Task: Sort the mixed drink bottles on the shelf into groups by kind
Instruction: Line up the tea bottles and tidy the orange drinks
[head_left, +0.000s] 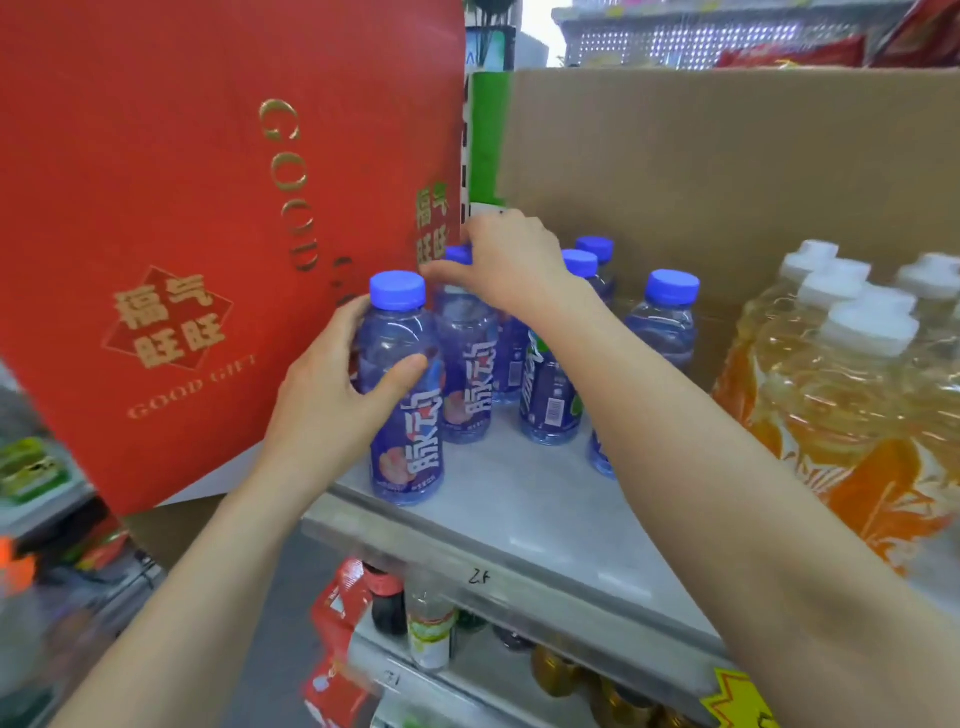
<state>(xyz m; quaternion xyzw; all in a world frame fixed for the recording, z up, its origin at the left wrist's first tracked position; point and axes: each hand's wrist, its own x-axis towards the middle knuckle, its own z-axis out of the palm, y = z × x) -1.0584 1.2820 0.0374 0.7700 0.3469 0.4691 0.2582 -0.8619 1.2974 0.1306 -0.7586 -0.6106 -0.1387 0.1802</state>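
Note:
Several blue-capped drink bottles with blue labels stand on a grey shelf (524, 499). My left hand (332, 395) grips the front bottle (410, 447) around its upper body, near the shelf's front edge. Just behind it stands a second bottle (467, 384), and my right hand (511, 260) holds it by the neck and cap from above. A green-accented blue bottle (548, 405) stands under my right forearm. Further back are more blue bottles (667, 322), one (600, 457) mostly hidden by my arm.
A large red gift box (208, 234) leans at the shelf's left end. A cardboard wall (727, 171) closes the back. Shrink-wrapped orange drink bottles with white caps (852, 395) fill the right side. Lower shelves hold other bottles (428, 629) and red packets (337, 613).

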